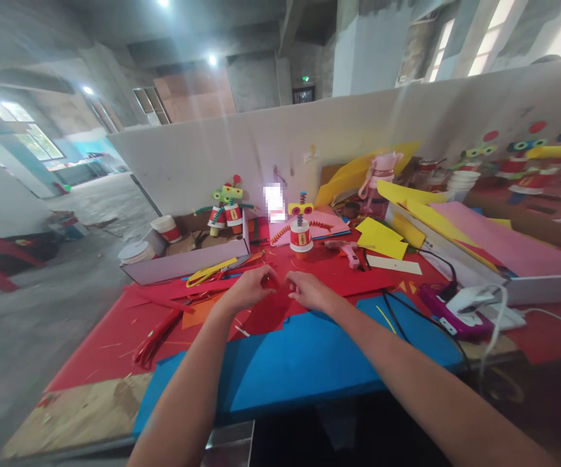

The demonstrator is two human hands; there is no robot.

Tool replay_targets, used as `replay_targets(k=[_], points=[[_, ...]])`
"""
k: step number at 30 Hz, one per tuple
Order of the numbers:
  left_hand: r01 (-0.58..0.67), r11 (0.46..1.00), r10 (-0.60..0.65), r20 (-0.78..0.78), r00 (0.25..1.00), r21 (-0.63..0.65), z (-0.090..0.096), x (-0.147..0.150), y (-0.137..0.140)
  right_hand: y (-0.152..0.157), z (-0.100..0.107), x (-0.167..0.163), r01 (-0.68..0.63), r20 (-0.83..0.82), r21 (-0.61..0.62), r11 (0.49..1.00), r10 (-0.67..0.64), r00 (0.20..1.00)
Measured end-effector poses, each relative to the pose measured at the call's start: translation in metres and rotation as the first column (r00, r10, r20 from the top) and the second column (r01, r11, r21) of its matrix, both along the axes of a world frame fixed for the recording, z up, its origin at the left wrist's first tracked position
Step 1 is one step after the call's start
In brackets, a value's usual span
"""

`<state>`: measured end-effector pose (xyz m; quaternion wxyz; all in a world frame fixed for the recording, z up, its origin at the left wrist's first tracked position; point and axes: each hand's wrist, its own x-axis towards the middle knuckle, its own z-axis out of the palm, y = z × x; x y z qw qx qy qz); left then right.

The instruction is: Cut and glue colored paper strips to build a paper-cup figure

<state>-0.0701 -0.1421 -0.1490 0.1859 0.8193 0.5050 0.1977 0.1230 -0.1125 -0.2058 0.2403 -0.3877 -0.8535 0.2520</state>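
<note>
My left hand (252,290) and my right hand (308,291) face each other over red paper (265,314), a small gap between them. The fingers of both are curled in; anything they pinch is too small or too blurred to make out. Just beyond them stands a paper-cup robot figure (301,237) with a yellow head and coiled paper arms. Right of the figure lies a pink glue gun (351,251). Yellow-handled scissors (211,272) rest left of my left hand. Blue sheet (280,363) covers the near table edge under my forearms.
At the left, a white box (187,261) holds paper cups and two similar figures (231,211). On the right are yellow paper (382,239), a larger box (455,256) with coloured sheets, and a purple power strip (460,318) with cables. A bright screen (274,202) stands behind.
</note>
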Motion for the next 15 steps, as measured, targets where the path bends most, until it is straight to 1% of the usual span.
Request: replay_targets(k=[3, 7, 10, 15], points=[[0.011, 1.000, -0.011, 0.029, 1.000, 0.010, 0.0006, 0.0048, -0.0012, -0.0001, 0.0033, -0.0023, 0.039, 0.015, -0.036, 0.999, -0.038, 0.999], [-0.006, 0.999, 0.002, 0.073, 0.997, 0.053, 0.0013, 0.0049, -0.0014, -0.0030, 0.0026, -0.0021, 0.039, -0.041, -0.075, 0.996, -0.042, 0.998], [-0.021, 0.999, 0.019, 0.053, 0.998, 0.034, 0.0013, 0.0025, -0.0009, -0.0040, -0.0007, -0.0018, 0.032, -0.076, -0.080, 0.996, -0.038, 0.996], [0.038, 0.999, -0.038, -0.008, 0.999, -0.002, 0.0012, 0.0018, 0.0000, -0.0020, -0.0050, -0.0027, 0.048, -0.074, -0.077, 0.996, -0.054, 0.996]])
